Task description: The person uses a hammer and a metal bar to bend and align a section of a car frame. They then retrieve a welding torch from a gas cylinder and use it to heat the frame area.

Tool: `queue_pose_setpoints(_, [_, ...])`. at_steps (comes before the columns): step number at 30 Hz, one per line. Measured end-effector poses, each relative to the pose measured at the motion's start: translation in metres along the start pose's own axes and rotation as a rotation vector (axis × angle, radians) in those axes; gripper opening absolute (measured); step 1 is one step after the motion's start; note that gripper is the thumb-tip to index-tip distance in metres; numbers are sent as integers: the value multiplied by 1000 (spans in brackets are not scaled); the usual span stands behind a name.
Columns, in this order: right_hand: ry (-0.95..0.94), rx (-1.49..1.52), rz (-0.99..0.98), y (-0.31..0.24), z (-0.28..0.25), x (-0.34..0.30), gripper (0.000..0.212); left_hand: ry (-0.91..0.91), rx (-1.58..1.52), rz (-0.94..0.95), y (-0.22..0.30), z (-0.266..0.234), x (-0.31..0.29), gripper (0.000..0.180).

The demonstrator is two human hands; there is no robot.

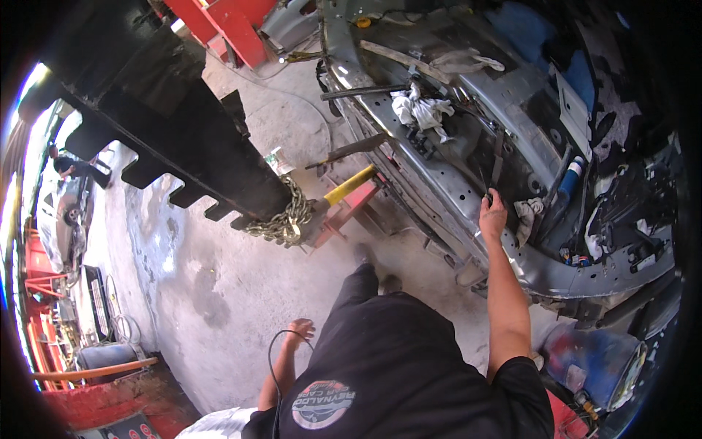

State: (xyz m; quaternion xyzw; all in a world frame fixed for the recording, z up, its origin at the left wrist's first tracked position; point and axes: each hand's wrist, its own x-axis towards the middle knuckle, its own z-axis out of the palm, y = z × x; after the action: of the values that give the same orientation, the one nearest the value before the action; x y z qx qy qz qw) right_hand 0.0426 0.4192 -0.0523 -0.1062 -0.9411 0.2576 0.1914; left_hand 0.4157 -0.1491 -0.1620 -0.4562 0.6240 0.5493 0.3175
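My right hand (493,214) reaches over the inner sill of a stripped grey car body (457,192). Its fingers are closed on a thin dark tool (484,180) with a slim shaft; its exact kind is too small to make out. Just beyond the fingertips lies a dark flat bar (499,155) on the car floor. White crumpled rags (423,111) lie farther up among loose tools, and another rag (526,216) rests right of my hand. My left hand (300,331) hangs low by my side, fingers apart and holding nothing, near a thin black cable (272,347).
A heavy black notched steel beam (168,132) stands at the left, with a chain (292,212) around its lower end. Between it and the car is a red stand with a yellow bar (349,186). A blue canister (572,175) lies inside the car. Another person (80,170) is far left.
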Motion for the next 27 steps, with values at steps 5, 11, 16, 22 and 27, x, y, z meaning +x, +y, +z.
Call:
queue_pose_setpoints(5, [-16, -38, -15, -12, -4, -3, 38, -1, 185, 138, 42, 35, -31, 33])
queue_pose_setpoints(11, [94, -43, -44, -8, 6, -2, 39, 77, 46, 202, 65, 17, -10, 27])
queue_pose_setpoints(16, [-83, -135, -17, -24, -5, -3, 35, 78, -18, 204, 61, 19, -12, 29])
queue_pose_setpoints(22, [-182, -199, -12, -22, -4, -3, 36, 44, 47, 132, 29, 41, -42, 30])
queue_pose_setpoints(27, [-159, -185, -55, -38, -10, -6, 39, 57, -4, 72, -22, 21, -37, 34])
